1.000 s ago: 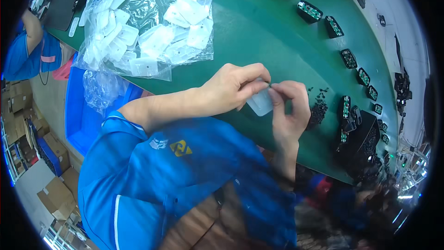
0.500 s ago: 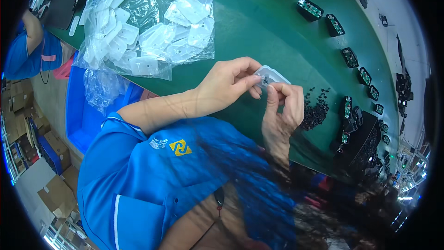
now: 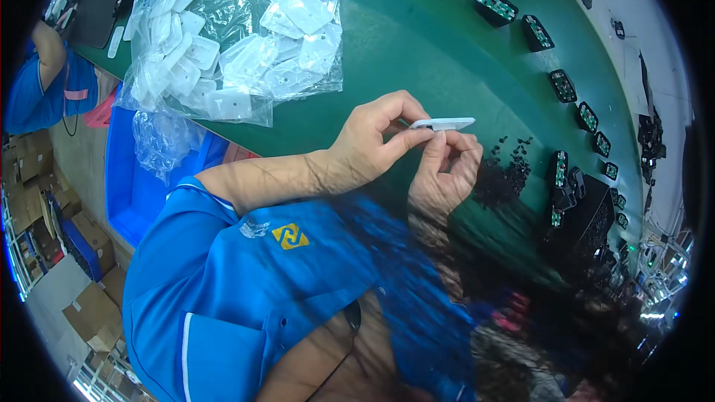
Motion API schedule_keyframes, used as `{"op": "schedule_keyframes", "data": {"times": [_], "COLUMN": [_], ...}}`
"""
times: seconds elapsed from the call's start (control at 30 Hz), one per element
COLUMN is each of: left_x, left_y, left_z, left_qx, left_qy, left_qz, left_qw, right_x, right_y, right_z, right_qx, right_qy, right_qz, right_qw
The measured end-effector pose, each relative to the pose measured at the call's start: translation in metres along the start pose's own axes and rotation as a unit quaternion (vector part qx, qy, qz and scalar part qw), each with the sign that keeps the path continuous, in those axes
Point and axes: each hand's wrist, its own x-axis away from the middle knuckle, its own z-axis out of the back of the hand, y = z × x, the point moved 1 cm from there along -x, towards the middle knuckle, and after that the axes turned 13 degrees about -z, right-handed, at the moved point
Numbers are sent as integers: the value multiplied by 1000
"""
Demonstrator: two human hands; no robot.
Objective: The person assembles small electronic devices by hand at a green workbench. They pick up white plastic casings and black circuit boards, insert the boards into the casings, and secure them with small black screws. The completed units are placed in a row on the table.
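A white plastic cover [image 3: 456, 123], seen nearly edge-on, is pinched at its left end between the thumb and fingers of my left hand [image 3: 376, 138]. My right hand [image 3: 445, 175] is closed against the cover's lower side, its thumb tip close to my left thumb. A bit of something dark shows under the cover by the left thumb. Whether my right fingers also hold a small part is hidden. Just right of my right hand lies a loose pile of small black parts [image 3: 514, 175] on the green table [image 3: 402, 37].
A clear plastic bag [image 3: 238, 59] of white covers lies at the far left. Black housings with green circuit boards [image 3: 562, 85] line the right side, near a black box [image 3: 585, 216]. Below the table's left edge stands a blue bin [image 3: 126, 186]. Another person's arm [image 3: 48, 56] shows far left.
The cover has tipped from showing its hollow inside to nearly edge-on. My right hand has shifted slightly left and down, staying against the cover.
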Motion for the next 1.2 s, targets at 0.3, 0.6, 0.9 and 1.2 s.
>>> {"op": "schedule_keyframes", "data": {"times": [0.3, 0.6, 0.9, 1.2], "left_x": [-2, 2, -2, -49], "left_y": [3, 11, 19, -14], "left_z": [5, 6, 28, 82], "left_qx": [98, 34, 46, -180], "left_qy": [4, -40, -64, -11], "left_qz": [121, 96, 106, 86], "left_qw": [988, 994, 991, 980], "right_x": [-11, -26, -34, -129], "right_y": [-11, -6, 8, -6], "right_z": [34, 39, 27, -22], "right_qx": [137, -71, -183, 118], "right_qy": [-2, -225, -266, -166], "right_qz": [24, -219, -212, -36], "right_qw": [990, 947, 922, 978]}}
